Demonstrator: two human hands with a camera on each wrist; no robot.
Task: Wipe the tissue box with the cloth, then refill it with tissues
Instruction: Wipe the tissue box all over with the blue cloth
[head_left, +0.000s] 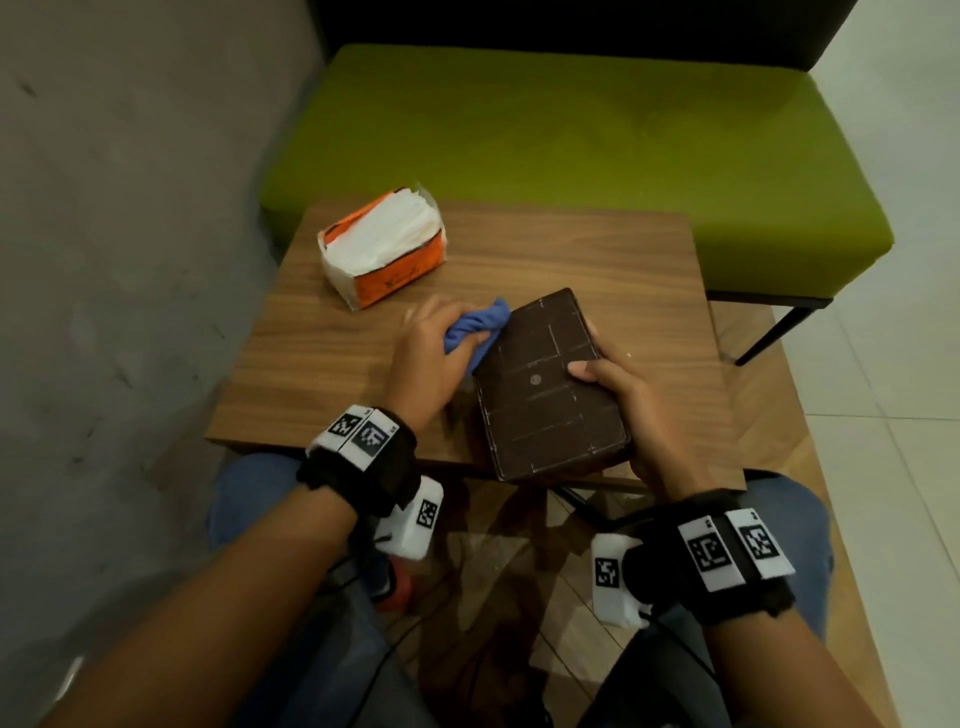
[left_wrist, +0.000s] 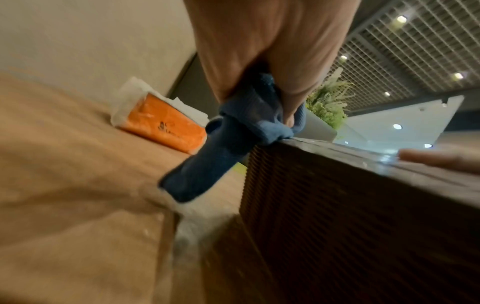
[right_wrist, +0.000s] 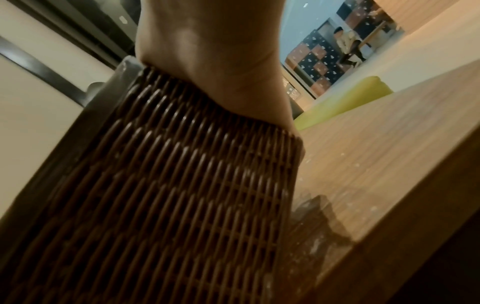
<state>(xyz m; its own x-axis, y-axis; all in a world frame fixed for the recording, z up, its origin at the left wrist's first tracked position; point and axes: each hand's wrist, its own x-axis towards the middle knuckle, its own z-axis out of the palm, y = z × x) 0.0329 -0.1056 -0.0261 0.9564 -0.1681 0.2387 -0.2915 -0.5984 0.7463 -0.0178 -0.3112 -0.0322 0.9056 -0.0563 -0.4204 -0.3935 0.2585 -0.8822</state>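
A dark brown woven tissue box lies bottom-up at the near edge of the wooden table, tilted. My right hand grips its right side, thumb on the flat bottom; the woven side fills the right wrist view. My left hand holds a bunched blue cloth against the box's left upper edge. In the left wrist view the cloth hangs from my fingers over the box's corner. An orange pack of white tissues lies open at the table's far left, also in the left wrist view.
A green cushioned bench stands behind the table, with a black leg at the right. A grey wall runs along the left. My knees in blue jeans sit under the table's near edge.
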